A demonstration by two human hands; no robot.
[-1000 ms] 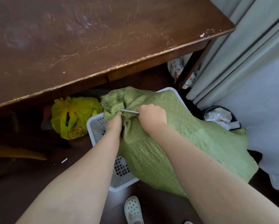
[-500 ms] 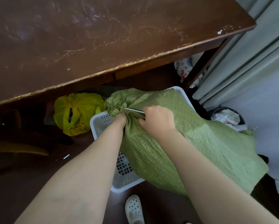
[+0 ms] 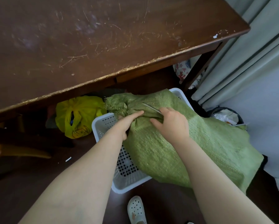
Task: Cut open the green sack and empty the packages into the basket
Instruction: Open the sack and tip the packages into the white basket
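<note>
Sack (image 3: pixel 176 143) lies across the white basket (image 3: pixel 103 126), neck still tied. Left hand (image 3: pixel 127 122) is clamped on the gathered neck, as before. Right hand (image 3: pixel 172 122), gripping a thin blade (image 3: pixel 151 108), has drawn back from the knot, thumb now splayed. Likely repositioning; no opening visible yet, no packages out. Beyond, yellow bag (image 3: pixel 79 115) under the table (image 3: pixel 103 38).

Domestic room, lived-in: scratched dark wooden table (image 3: pixel 103 38) with worn edge; pale grey-green curtains (image 3: pixel 255 62) at right; knotted yellow plastic bag (image 3: pixel 80 117) under the table; white perforated house slipper (image 3: pixel 136 209) on dark floor (image 3: pixel 22 183)
</note>
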